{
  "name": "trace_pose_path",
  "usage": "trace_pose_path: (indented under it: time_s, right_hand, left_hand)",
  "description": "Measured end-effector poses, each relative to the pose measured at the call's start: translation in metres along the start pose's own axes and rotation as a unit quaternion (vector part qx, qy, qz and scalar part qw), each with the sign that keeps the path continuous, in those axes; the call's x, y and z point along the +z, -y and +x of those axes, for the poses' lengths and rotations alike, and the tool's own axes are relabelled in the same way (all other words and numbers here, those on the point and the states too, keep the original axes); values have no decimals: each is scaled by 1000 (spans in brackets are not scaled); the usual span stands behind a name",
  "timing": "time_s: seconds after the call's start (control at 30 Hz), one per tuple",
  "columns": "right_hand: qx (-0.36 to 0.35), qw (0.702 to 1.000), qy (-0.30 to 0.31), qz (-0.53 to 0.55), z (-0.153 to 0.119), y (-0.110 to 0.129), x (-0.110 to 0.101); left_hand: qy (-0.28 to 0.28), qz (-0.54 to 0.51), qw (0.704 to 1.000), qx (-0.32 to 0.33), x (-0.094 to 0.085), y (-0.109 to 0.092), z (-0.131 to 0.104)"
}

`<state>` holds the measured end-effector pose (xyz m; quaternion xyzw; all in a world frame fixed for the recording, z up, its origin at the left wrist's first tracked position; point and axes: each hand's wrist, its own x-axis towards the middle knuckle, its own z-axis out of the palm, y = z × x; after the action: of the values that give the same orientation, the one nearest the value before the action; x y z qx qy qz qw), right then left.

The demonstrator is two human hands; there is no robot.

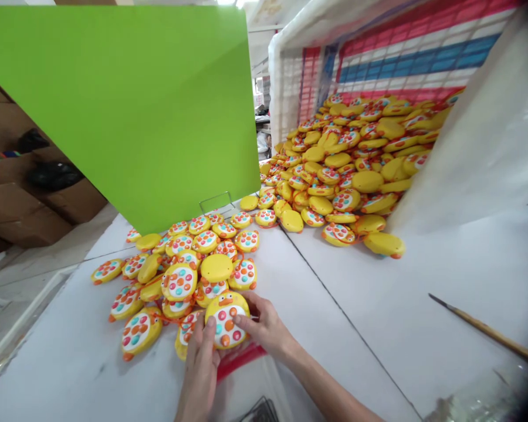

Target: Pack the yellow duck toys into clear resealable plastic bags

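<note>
Between my two hands is a yellow duck-shaped toy (226, 327), its white belly dotted with red, orange and teal buttons and its face turned up. My left hand (199, 357) grips its lower left edge. From the right, my right hand (264, 323) holds it, thumb resting on the buttons and fingers behind the rim. Just beyond lies a loose heap of the same duck toys (180, 281), some belly up, some showing plain yellow backs, with orange cords among them. Below the held toy, a clear plastic bag with a red band (242, 360) lies partly hidden by my hands.
A large green board (127, 111) stands behind the heap, with a wire stand (217, 202) at its foot. At right, a tipped white basket (286, 88) spills many duck toys. A thin wooden-handled tool (479, 325) lies on the white table (334, 351). Cardboard boxes (22, 205) are left.
</note>
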<state>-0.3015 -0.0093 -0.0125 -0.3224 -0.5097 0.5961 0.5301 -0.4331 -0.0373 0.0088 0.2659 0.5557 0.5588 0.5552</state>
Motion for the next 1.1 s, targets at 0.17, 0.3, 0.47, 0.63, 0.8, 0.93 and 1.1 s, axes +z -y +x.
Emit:
trace_pose_path:
  time_s: [0.17,0.3,0.47,0.63,0.8,0.93,1.1]
  right_hand:
    - [14,997,12,75,2,4,1]
    - [28,997,-20,73,1,3,1]
    - [5,999,-34,-39,-1,-2,1]
    - [-1,991,-113,-72,2,-4,-3]
    - [-3,973,-209,-94,10,-9,-24]
    - [-10,966,-232,-117,14,-15,-36]
    - [-20,950,-270,-155,17,-21,-44]
  left_hand:
    - [52,169,982,63,-4,-6,0]
    - [33,182,979,80,-7,-4,2]
    - [26,164,984,61,-13,2,5]
    - [-22,87,995,36,-13,-16,23]
    - [-41,-64,996,48,-14,-75,58]
    - [-4,-62,998,-17,-11,-99,66]
    - [98,207,967,112,27,-87,80]
